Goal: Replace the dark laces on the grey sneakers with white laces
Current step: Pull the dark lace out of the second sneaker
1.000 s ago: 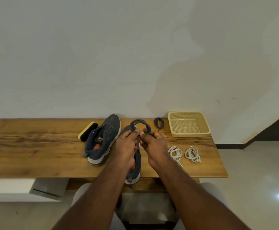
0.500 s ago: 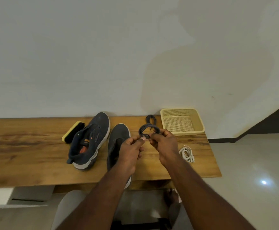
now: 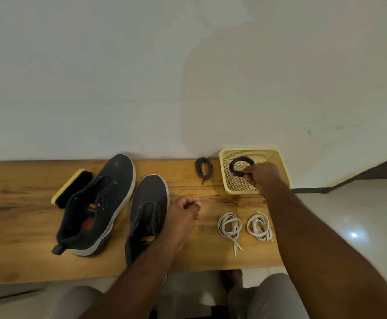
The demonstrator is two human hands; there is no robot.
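Dark coiled lace [image 3: 240, 166] hangs over the basket [image 3: 282, 165], pinched by right hand [image 3: 262, 175]; released carelessly, it may uncoil. Left hand [image 3: 184, 211], curled, holds nothing.

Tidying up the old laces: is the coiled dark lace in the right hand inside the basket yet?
Over it, not released: the right hand pinches the coiled dark lace above the basket.
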